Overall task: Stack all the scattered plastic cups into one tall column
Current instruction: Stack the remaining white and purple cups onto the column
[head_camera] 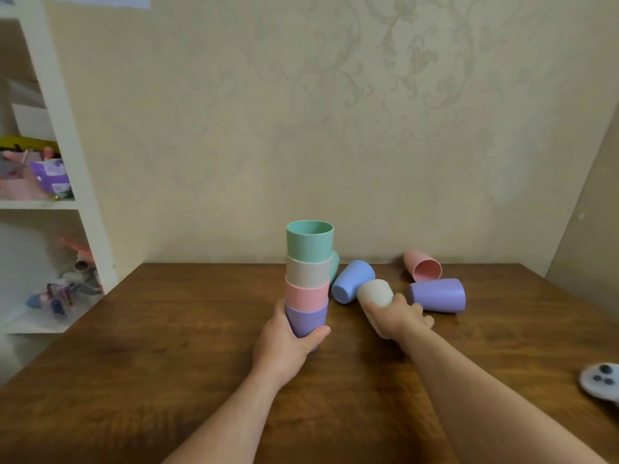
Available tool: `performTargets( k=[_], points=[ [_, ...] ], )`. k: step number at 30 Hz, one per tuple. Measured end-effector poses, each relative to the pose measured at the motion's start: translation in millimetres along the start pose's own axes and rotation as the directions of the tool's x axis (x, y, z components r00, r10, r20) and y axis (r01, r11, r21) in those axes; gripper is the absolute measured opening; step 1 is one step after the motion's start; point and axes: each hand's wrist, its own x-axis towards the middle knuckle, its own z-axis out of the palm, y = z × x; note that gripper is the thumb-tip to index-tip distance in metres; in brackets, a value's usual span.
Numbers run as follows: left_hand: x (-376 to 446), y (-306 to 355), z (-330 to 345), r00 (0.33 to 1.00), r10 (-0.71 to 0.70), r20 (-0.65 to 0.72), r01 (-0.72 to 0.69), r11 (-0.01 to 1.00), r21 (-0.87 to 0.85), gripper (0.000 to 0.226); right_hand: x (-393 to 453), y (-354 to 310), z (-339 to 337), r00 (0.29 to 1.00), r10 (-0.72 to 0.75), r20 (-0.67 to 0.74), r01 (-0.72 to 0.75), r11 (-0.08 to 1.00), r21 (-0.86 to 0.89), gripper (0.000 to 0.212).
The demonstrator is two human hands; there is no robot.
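A nested stack of cups (pixel 308 276) stands upright on the wooden table (pixel 167 346): purple at the bottom, then pink, beige and green on top. My left hand (pixel 288 339) grips the purple bottom cup. My right hand (pixel 400 316) holds a beige cup (pixel 375 294) tilted on its side, just right of the stack. On their sides behind lie a blue cup (pixel 351 281), a purple cup (pixel 437 295) and a pink cup (pixel 422 266). A second green cup (pixel 335 267) peeks out behind the stack, mostly hidden.
A patterned wall closes the table's far edge right behind the cups. White shelves (pixel 77 182) with cluttered items stand at the left. A grey game controller (pixel 601 383) lies at the table's right edge.
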Motion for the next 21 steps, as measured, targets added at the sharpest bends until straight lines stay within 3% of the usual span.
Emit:
performTargets(
  k=[2, 4, 7, 13, 17, 19, 21],
  points=[
    [-1, -2, -2, 1.0, -0.014, -0.007, 0.014, 1.0, -0.008, 0.092, -2, 6, 2, 0.998, -0.067, -0.017, 0.067, 0.997, 0.034, 0.095],
    [-1, -3, -4, 1.0, -0.027, -0.006, 0.027, 0.999, -0.021, 0.09, -4, 16, 2, 0.985, -0.167, -0.049, 0.174, 0.961, 0.214, 0.083],
    [-1, -3, -4, 0.999, -0.034, 0.006, 0.035, 0.999, -0.034, 0.088, -17, 35, 3, 0.946, -0.28, -0.162, 0.323, 0.815, 0.481, 0.071],
    [1, -1, -8, 0.997, -0.046, 0.057, 0.051, 0.995, -0.081, 0.094, -30, 51, 14, 0.917, -0.334, -0.217, 0.398, 0.74, 0.543, 0.069],
    [4, -1, -18, 0.984, -0.067, 0.163, 0.083, 0.992, -0.095, 0.096, -29, 49, 7, 0.928, -0.343, -0.146, 0.364, 0.756, 0.544, 0.07],
    [1, -3, -18, 0.987, -0.06, 0.148, 0.07, 0.995, -0.064, 0.097, -35, 43, -2, 0.931, -0.333, -0.152, 0.358, 0.741, 0.569, 0.069],
    [-4, -4, -15, 0.996, -0.035, 0.082, 0.037, 0.999, -0.016, 0.099, -46, 31, -20, 0.913, -0.332, -0.237, 0.404, 0.655, 0.638, 0.068]
  ],
)
